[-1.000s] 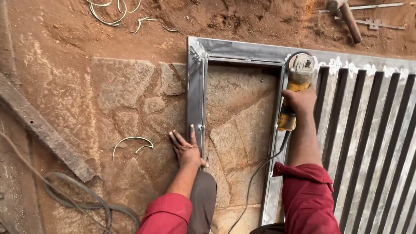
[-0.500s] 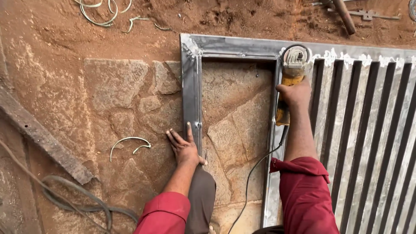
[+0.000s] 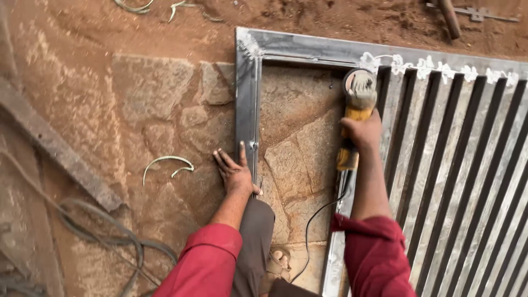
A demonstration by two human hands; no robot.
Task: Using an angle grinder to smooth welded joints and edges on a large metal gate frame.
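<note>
The right hand [image 3: 361, 131] has its fingers clenched around a yellow-bodied angle grinder [image 3: 356, 110], near the far left corner of the grey steel gate frame [image 3: 248, 99]. The left hand [image 3: 235, 171] rests with fingers spread flat on the stone floor [image 3: 148, 88], touching the frame's left rail.

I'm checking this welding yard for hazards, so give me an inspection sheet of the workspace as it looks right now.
Surface: stone slabs set in red dirt, dusty.
Job's things: steel gate frame lying flat, with vertical bars and white weld residue along the top rail; yellow angle grinder at the upper inner corner.
Clutter: curved metal scraps; steel bar at left; hammer handle at top.
Grips: right hand closed around the grinder body; left hand flat on the ground, against the frame's left rail.
Cables: grinder cord trailing to the knee; hoses lower left.
Surroundings: nothing seen.
</note>
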